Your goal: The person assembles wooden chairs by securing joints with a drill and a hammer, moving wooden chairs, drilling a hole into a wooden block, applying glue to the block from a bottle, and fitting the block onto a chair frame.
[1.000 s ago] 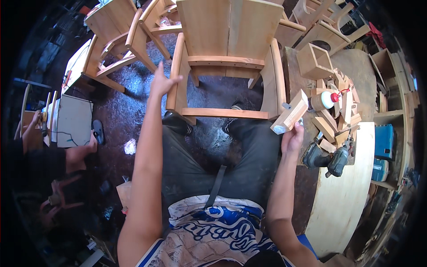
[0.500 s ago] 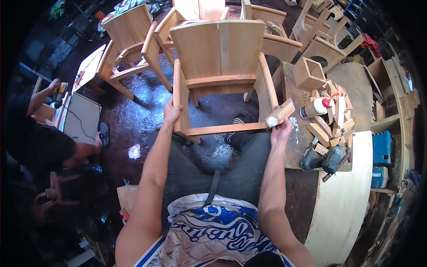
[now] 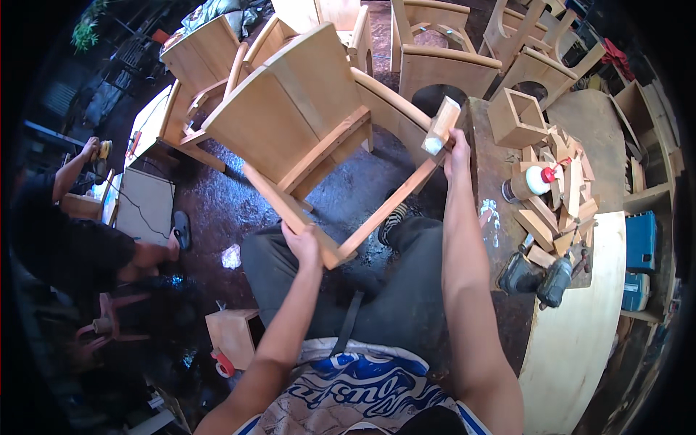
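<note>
A wooden armchair frame [image 3: 290, 109] stands turned at an angle in front of me, its backrest toward the far left. My left hand [image 3: 301, 243] is closed around the near end of its left armrest [image 3: 274, 204]. At the chair's right front corner my right hand [image 3: 457, 154] is closed on a short wooden block [image 3: 444, 123] with white glue on its near end. Whether those fingers also grip the chair is hidden. A front crossbar [image 3: 388, 209] runs between the two sides, above my knees.
On the right, a worktable [image 3: 489, 156] carries offcuts [image 3: 573, 188], a glue bottle [image 3: 538, 180], an open wooden box [image 3: 516, 119] and a power drill [image 3: 554, 281]. Other wooden chairs [image 3: 449, 69] stand behind. At far left a co-worker [image 3: 69, 239] holds a power tool [image 3: 104, 150].
The chair has turned: its right side swung away from me and its left side came nearer. My left hand moved down and right with the armrest; my right hand moved farther off, still holding the block.
</note>
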Demonstrator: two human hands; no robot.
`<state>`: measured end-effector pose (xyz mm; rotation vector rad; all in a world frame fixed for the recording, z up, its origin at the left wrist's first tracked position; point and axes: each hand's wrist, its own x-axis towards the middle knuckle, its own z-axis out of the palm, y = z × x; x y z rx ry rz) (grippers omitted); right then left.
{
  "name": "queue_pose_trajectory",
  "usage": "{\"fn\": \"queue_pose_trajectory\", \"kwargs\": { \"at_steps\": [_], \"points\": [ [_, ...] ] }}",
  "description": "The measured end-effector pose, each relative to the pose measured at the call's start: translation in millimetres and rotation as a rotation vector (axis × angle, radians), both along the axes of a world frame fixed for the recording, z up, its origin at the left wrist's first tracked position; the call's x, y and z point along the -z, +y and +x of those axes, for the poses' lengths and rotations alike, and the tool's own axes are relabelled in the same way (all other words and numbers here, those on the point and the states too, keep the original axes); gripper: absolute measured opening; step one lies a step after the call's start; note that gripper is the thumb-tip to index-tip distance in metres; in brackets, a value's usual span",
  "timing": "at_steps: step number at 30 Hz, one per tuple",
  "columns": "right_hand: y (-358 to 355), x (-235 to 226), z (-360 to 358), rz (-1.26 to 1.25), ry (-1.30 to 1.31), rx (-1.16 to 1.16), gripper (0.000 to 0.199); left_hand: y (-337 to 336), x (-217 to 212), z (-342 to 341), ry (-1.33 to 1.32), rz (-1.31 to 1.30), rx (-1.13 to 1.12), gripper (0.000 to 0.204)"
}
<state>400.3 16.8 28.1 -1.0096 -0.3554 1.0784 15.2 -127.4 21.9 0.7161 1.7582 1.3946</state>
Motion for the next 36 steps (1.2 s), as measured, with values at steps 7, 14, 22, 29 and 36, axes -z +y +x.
{"fn": "queue_pose_trajectory", "kwargs": {
  "at_steps": [7, 14, 22, 29, 36],
  "points": [
    [89.3, -8.8, 31.6, -0.188, -0.19, -0.177, 0.034, 13.8, -6.4, 56.5, -0.145, 0.104, -0.053, 0.091],
    [70.4, 5.3, 48.2, -0.126, -0.163, -0.145, 0.031, 135.3, -98.2, -50.6, 0.98, 0.618, -0.124, 0.083],
    [67.4, -4.9, 32.0, -0.114, -0.105, -0.063, 0.034, 265.6, -136.3, -95.5, 0.045, 0.4, -0.275, 0.057],
    [56.3, 3.4, 38.7, -0.039, -0.039, -0.037, 0.047, 331.8, -142.0, -101.2, -0.037, 0.578, -0.213, 0.042],
    [-2.2, -7.9, 29.2, 0.093, 0.091, 0.001, 0.049, 295.4, -132.1, -131.5, -0.18, 0.732, -0.049, 0.042]
  ]
}}
